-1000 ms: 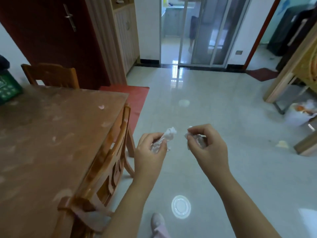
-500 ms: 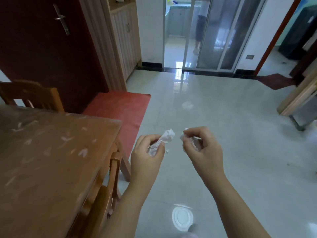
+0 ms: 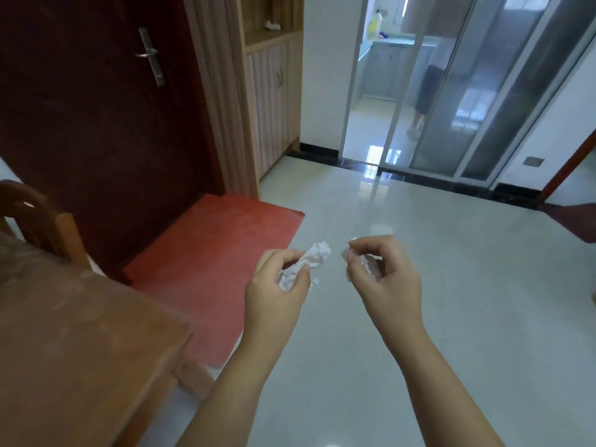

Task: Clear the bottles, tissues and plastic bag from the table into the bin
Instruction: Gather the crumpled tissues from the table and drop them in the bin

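Observation:
My left hand (image 3: 275,290) is closed around a crumpled white tissue (image 3: 308,262), whose end sticks out above my thumb. My right hand (image 3: 385,279) pinches a second crumpled tissue (image 3: 366,266), mostly hidden between my fingers. Both hands are held out over the pale tiled floor, a short gap apart. The brown wooden table (image 3: 74,343) fills the lower left corner, and the part of its top that shows is bare. No bin, bottle or plastic bag is in view.
A wooden chair (image 3: 35,217) stands behind the table at the far left. A red mat (image 3: 219,259) lies before a dark red door (image 3: 96,108). Sliding glass doors (image 3: 483,91) open onto a kitchen where a person's legs (image 3: 424,98) show.
The view has swung left and forward: the table has slid down and left, the chair beside it has left the frame, and the door and mat came closer. Both hands keep their tissues.

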`<state>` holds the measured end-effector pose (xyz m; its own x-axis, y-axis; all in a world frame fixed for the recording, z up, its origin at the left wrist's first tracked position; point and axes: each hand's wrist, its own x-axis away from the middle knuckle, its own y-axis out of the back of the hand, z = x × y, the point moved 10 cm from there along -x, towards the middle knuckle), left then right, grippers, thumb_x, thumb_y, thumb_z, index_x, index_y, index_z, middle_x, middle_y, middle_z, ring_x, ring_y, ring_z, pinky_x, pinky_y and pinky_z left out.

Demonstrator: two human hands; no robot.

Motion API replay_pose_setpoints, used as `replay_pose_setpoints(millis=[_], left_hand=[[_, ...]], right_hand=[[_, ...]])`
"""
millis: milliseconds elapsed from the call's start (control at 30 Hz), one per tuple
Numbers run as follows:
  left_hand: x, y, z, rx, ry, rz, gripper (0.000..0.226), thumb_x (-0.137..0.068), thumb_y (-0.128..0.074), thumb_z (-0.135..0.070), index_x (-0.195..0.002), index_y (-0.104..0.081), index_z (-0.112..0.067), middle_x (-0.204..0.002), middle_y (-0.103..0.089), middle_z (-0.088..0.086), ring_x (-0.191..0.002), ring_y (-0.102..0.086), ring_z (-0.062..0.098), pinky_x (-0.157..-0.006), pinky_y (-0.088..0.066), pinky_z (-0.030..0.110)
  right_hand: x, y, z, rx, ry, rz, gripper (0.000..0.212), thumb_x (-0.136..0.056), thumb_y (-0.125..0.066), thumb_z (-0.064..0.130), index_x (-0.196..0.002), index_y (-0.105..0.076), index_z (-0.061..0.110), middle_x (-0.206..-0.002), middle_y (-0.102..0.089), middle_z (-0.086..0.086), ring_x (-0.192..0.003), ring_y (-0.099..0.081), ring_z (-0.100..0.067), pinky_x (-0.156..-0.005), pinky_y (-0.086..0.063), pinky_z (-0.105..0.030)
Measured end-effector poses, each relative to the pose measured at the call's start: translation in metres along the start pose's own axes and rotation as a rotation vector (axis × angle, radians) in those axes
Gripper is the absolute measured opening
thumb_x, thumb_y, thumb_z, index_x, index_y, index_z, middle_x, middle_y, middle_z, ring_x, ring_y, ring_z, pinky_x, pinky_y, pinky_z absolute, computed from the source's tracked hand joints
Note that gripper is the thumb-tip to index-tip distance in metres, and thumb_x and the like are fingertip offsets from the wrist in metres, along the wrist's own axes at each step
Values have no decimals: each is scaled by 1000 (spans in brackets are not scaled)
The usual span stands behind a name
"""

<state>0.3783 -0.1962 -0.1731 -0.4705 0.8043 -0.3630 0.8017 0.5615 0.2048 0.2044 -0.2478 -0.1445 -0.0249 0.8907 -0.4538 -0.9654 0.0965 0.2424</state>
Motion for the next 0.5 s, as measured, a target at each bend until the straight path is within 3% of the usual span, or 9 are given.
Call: replay_pose_setpoints(millis=[100, 200, 300, 500], left_hand=[[-41, -1, 25, -21, 36, -50, 35, -76, -62, 1, -77, -60, -34, -82, -61, -7, -74, -56, -5, -60, -38, 3], [-88, 5, 54, -52, 64, -115, 39, -75, -62, 1, -75, -59, -38, -81, -61, -8, -72, -56, -5, -60, -40, 5], [-141, 13, 82, -33, 109, -178, 35, -76, -62, -1, -74, -61, -37, -82, -61, -9, -72, -57, -2, -61, -48, 14], [-245, 35, 110, -54, 86, -250, 26, -75, -60, 8, -78, -64, -18, -79, -58, -3, -70, -56, -6, -57, -40, 2]], right_hand=[[-44, -36, -18, -24, 7, 55, 21, -75, -64, -1, -78, -61, 20, -81, -62, 4, -78, -59, -8, -67, -48, -23], [-86, -78, -36, -42, 1, 127, 21, -75, -65, 2, -78, -61, 22, -82, -62, 8, -79, -59, -6, -68, -47, -18], [-133, -119, -49, -46, 6, 160, 22, -75, -64, 3, -77, -61, 24, -83, -63, 10, -81, -59, -5, -69, -46, -15], [-221, -212, -56, -52, 42, 231, 19, -75, -65, 5, -78, -60, 23, -82, -62, 12, -77, -60, -7, -68, -48, -19]])
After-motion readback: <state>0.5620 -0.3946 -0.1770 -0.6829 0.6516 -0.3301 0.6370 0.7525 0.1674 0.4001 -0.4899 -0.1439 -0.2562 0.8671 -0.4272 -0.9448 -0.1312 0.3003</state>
